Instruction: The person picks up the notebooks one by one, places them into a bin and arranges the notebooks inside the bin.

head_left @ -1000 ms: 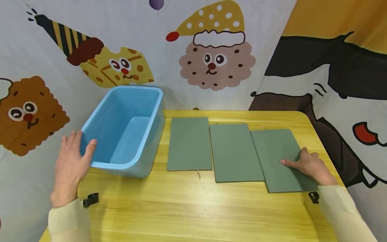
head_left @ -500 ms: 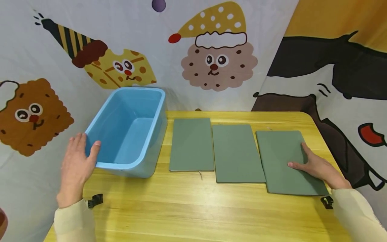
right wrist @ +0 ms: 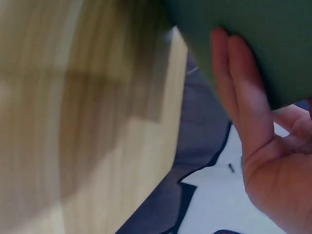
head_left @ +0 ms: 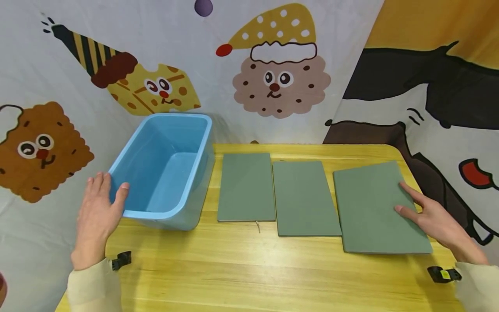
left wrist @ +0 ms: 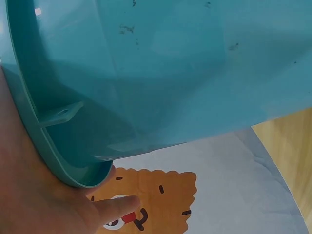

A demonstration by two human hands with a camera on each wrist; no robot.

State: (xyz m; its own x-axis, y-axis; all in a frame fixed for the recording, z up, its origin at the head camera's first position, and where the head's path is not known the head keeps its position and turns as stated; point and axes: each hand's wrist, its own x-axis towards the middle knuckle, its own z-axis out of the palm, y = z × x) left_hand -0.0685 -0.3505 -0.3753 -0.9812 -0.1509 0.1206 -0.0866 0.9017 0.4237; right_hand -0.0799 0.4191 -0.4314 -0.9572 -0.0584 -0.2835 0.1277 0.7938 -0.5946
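Three green boards lie in a row: left, middle and right. My right hand holds the right board by its right edge, thumb on top and fingers underneath. That edge is raised, and in the right wrist view two fingers lie against the board's underside. My left hand rests on the near left corner of an empty blue tub, thumb over the opening, fingers straight outside. The left wrist view shows the tub's outer wall and rim against the palm.
A yellow wooden table carries the tub and boards. Behind it hangs a cloth with cartoon prints. A thin strand lies below the left board. Black straps sit beside both wrists.
My right hand has moved right, from lying on the right board to its edge, and the board has shifted right and tilted up. My left hand has stayed at the tub.
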